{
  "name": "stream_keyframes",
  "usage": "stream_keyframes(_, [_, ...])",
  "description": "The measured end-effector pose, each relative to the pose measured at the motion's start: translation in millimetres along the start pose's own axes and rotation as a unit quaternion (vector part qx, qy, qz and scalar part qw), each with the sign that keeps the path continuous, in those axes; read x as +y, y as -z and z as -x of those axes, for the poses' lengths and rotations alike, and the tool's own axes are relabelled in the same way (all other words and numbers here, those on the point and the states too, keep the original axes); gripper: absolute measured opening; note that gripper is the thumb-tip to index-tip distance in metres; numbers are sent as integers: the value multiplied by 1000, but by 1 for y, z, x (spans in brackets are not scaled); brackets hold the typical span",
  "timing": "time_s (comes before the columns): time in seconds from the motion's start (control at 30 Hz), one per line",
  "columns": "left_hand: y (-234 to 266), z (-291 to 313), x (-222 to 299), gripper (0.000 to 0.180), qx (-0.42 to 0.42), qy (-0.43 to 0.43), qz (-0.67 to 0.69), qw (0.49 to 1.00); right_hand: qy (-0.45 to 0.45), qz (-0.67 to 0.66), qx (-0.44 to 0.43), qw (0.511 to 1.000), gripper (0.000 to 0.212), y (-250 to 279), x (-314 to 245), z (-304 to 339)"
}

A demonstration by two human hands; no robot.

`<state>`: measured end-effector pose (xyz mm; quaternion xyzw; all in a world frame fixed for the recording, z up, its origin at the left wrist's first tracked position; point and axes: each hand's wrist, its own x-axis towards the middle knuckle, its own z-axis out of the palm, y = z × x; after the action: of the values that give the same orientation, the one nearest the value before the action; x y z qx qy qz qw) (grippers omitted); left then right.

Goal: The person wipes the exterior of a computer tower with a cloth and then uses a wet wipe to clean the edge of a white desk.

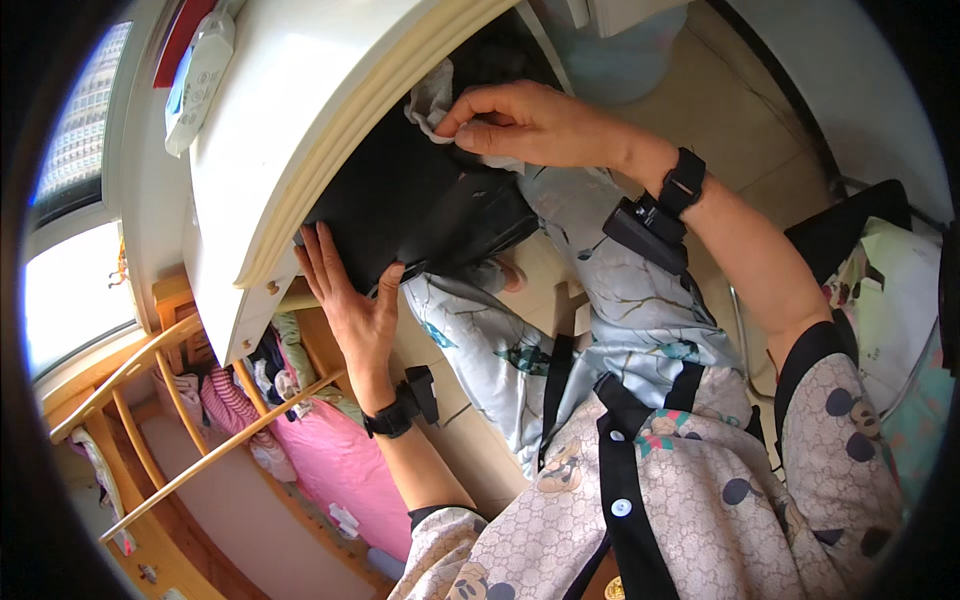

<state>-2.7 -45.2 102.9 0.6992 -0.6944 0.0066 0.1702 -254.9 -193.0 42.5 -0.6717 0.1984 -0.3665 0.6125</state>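
A dark, boxy black object (400, 205) with a smooth face sits at the edge of the white desk, above my knees; its exact kind is unclear. My left hand (345, 310) rests against its near left edge, fingers stretched and thumb apart. In my right hand (545, 125) a crumpled pale cloth or wipe (430, 100) is pinched between thumb and fingers, over the far end of the black object. Part of the cloth hangs below the palm.
The white desk (290, 90) has a curved edge and small-knobbed drawers. At lower left stands a wooden bed frame (225, 450) with clothes and pink bedding (335, 455). A chair with bags (885, 290) is at right. Tiled floor (740, 110) shows beyond my legs.
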Motion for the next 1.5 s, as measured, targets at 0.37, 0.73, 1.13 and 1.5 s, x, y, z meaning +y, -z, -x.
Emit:
stream_keyframes(0.37, [-7, -8, -7, 87, 54, -15, -40, 998, -19, -30, 124, 992, 22, -33, 21, 34])
stream_keyframes(0.73, [-13, -4, -4, 85, 97, 3, -44, 994, -174, 94, 24, 980, 26, -63, 53, 41])
stream_keyframes(1.13, [-11, -2, -1, 82, 99, 3, -6, 995, -122, 107, -61, 985, 24, -72, 83, 33])
stream_keyframes(1.5, [-11, -1, -6, 81, 105, 28, 2, 994, -198, 151, 19, 968, 28, -46, 14, 32])
